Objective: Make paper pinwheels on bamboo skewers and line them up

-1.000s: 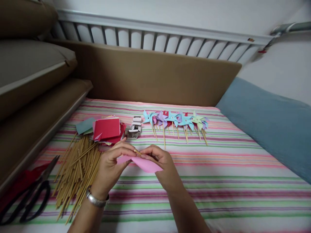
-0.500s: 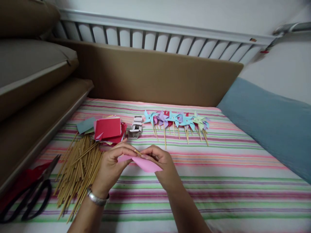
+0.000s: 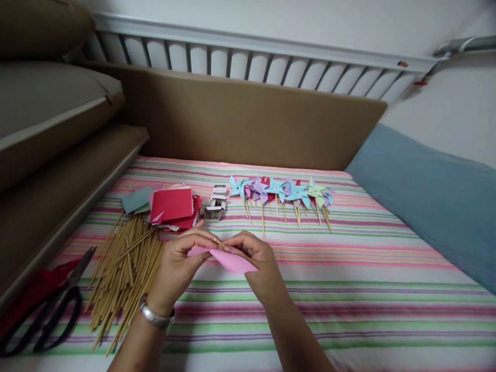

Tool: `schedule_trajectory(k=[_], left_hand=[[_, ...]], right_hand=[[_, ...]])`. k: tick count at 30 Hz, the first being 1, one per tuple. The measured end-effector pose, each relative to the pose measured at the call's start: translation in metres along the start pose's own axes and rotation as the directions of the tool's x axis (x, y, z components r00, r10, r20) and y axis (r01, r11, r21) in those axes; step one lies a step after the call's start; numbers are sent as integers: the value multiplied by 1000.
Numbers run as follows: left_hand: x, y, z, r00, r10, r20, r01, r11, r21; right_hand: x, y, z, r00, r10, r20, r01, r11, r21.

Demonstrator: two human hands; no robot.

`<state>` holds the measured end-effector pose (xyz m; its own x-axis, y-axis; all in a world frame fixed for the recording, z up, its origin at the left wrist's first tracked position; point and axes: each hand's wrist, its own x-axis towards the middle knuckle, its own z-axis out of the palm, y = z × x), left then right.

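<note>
A folded piece of pink paper [image 3: 233,262] is held up between both hands above the striped cloth. My left hand [image 3: 180,260] is closed on its left part, with the fingertips near the middle. My right hand [image 3: 259,259] pinches the paper at its right side, with the thumb along a thin wooden stick [image 3: 219,242]. Only the stick's short end shows between the fingertips. Whether a pin joins paper and stick is hidden by the fingers. Just left of my left wrist lies a heap of wooden sticks [image 3: 126,268].
Several paper pinwheels [image 3: 298,192] on sticks lie in a row on the striped cloth [image 3: 349,310]. Small open boxes [image 3: 215,209] stand beside stacked coloured paper [image 3: 171,203]. Black-handled scissors [image 3: 62,302] lie at left. A brown board [image 3: 248,119] and cushions [image 3: 58,103] border the surface.
Almost nothing differs. The pink paper and my right hand have shifted very slightly to the left; both hands keep their hold.
</note>
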<state>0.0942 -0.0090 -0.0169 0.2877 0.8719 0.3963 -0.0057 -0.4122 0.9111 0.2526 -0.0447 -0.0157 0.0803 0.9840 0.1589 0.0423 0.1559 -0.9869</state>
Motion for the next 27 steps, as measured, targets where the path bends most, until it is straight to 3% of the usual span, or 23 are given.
schedule_trajectory(k=[17, 27], left_hand=[[-3, -6, 0, 999, 43, -25, -44, 999, -32], [-3, -5, 0, 998, 51, -38, -52, 998, -18]], right_hand=[[-4, 3, 5, 979, -201, -35, 194, 970, -144], [-5, 7, 7, 977, -208, -51, 201, 972, -123]])
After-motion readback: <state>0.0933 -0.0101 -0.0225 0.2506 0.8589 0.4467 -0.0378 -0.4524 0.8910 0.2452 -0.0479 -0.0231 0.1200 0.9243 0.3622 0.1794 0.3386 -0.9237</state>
